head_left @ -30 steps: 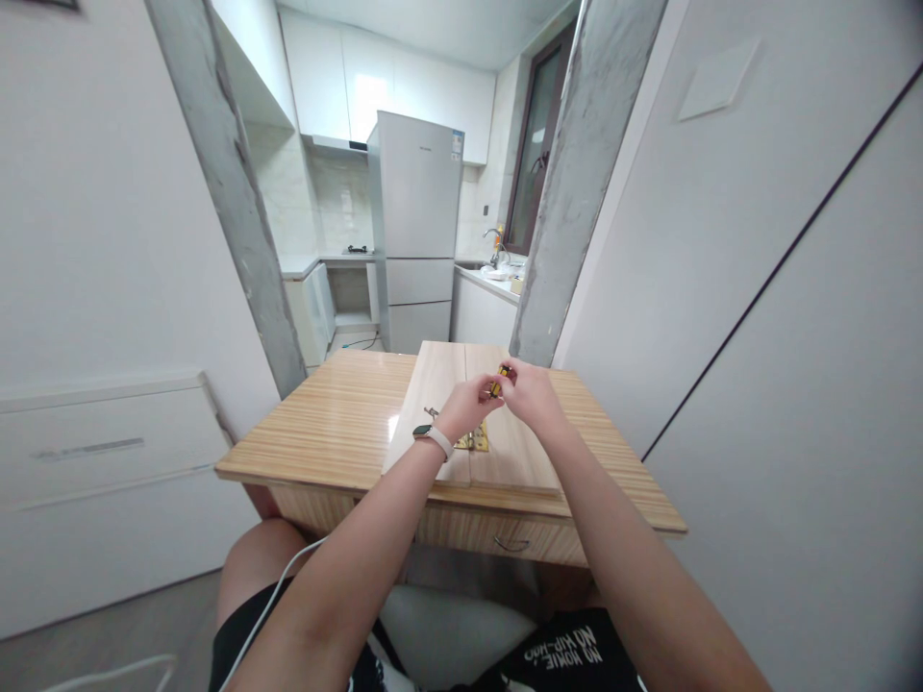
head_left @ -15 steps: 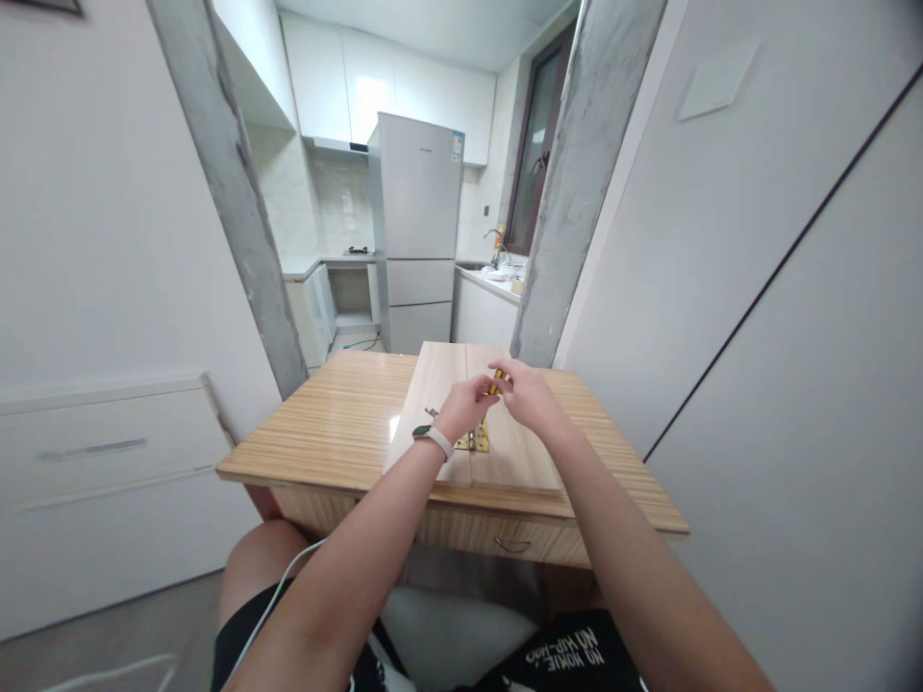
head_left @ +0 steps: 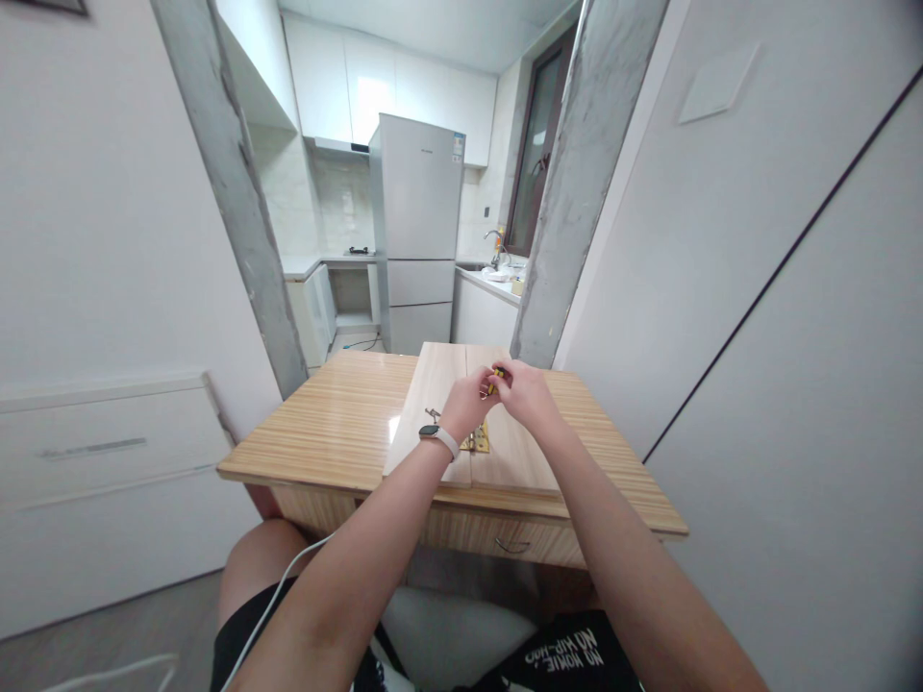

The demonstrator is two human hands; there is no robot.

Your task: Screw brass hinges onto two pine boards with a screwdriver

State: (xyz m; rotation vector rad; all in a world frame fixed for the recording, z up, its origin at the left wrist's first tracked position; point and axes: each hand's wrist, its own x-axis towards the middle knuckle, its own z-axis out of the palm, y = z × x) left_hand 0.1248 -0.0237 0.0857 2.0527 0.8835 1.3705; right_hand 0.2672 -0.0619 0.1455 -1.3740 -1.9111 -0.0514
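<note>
Both hands meet above two pale wooden boards point(head_left: 439, 380) lying side by side on a striped wooden table point(head_left: 338, 423). My left hand point(head_left: 467, 404), with a white band on the wrist, and my right hand point(head_left: 525, 396) pinch a small yellow-and-black tool point(head_left: 493, 380) between their fingertips. A brass hinge point(head_left: 477, 440) lies across the seam of the boards, just below my left hand and partly hidden by it. A small metal piece point(head_left: 431, 415) rests on the left board.
The table has a drawer handle point(head_left: 512, 546) on its front. Behind it stand two grey concrete pillars point(head_left: 237, 221), a white fridge point(head_left: 418, 231) and a kitchen counter with a sink tap point(head_left: 494, 252). White cabinet point(head_left: 101, 461) at left, white wall at right.
My hands stay together over the boards, turning the small tool between the fingers; they have shifted slightly away from me. The boards and hinge have not moved.
</note>
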